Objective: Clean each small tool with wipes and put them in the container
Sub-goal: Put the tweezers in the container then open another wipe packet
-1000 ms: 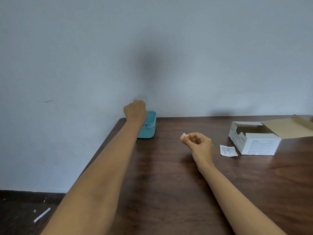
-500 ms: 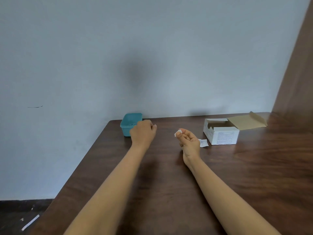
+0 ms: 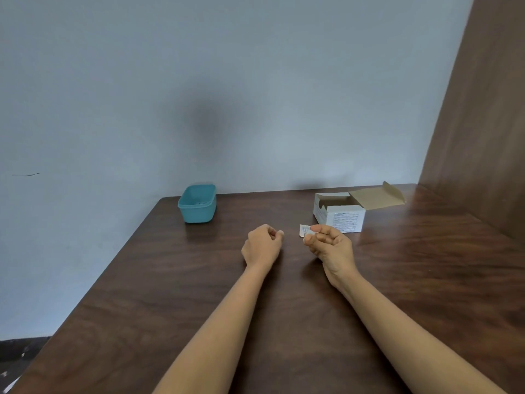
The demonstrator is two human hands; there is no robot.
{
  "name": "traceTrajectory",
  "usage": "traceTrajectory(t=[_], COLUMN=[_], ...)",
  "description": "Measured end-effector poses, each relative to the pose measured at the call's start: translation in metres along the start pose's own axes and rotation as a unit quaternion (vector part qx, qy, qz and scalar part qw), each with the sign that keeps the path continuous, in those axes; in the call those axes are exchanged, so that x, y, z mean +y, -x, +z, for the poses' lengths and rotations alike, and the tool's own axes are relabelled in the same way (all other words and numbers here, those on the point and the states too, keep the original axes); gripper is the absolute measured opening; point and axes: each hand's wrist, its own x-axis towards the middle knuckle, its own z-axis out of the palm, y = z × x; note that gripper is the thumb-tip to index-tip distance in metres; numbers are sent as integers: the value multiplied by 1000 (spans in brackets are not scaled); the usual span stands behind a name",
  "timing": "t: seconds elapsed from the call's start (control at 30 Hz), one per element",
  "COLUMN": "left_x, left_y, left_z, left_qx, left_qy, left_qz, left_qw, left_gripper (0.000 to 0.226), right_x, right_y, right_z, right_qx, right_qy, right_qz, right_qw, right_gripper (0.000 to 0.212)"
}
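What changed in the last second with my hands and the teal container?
The left hand drew back from the teal container to mid-table beside the right hand, fingers curled. The right hand still pinches a white wipe; container and open cardboard box stayed put.

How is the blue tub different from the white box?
The tub is plain blue-green with rounded corners; the box is white with printed writing and sharp corners. The tub shows no lid; the box has a brown flap folded back. The tub stands at the table's far left corner, the box further right. Both are open on top and stand by the wall.
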Motion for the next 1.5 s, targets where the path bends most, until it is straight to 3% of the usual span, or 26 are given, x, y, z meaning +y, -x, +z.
traceTrajectory(t=[0.37,0.57,0.73,0.87,1.07,1.27,1.5], left_x=[30,37,35,28,23,25,25], left_y=[-12,-23,-20,-6,21,44,62], left_z=[45,50,47,38,25,16,18], left_qx=[-11,-52,-25,-1,-122,-162,-64], left_qy=[-17,-57,94,236,438,498,493], left_qz=[40,68,62,77,13,-28,-63], left_qw=[999,995,993,969,891,851,865], left_gripper=[40,31,8,4,11,9,10], right_x=[10,12,11,8,4,0,-6], right_y=[-17,-25,-26,-23,-13,-5,1], right_z=[-9,-12,-13,-13,-15,-22,-21], right_qx=[7,17,51,41,25,19,-42], right_qy=[-36,-55,-40,5,63,157,250], right_qz=[8,18,12,-16,-30,-52,-90], right_qw=[999,998,998,999,997,986,963], right_gripper=[27,30,23,13,15,15,24])
